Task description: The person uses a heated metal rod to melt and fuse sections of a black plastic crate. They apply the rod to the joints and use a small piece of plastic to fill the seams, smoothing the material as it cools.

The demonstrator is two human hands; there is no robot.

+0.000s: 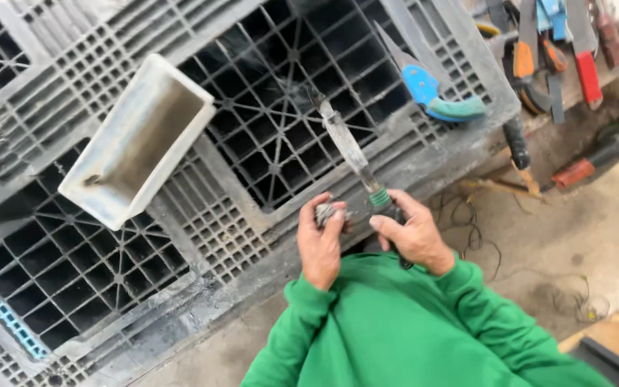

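My right hand (pixel 413 233) grips the dark handle of a long, worn knife (pixel 345 143) with a green band near the handle; its blade points away from me over a black plastic pallet (pixel 252 215). My left hand (pixel 320 240) is closed on a small grey wad (pixel 326 210), perhaps steel wool or a stone, held close beside the knife's handle. Both arms wear green sleeves.
A dirty white rectangular trough (pixel 134 140) lies tilted on the pallet at the left. Blue-handled shears (pixel 431 89) rest on the pallet's far right. Several tools with red, orange and black handles (pixel 560 50) hang or lie at the top right. The concrete floor (pixel 574 236) has loose wire.
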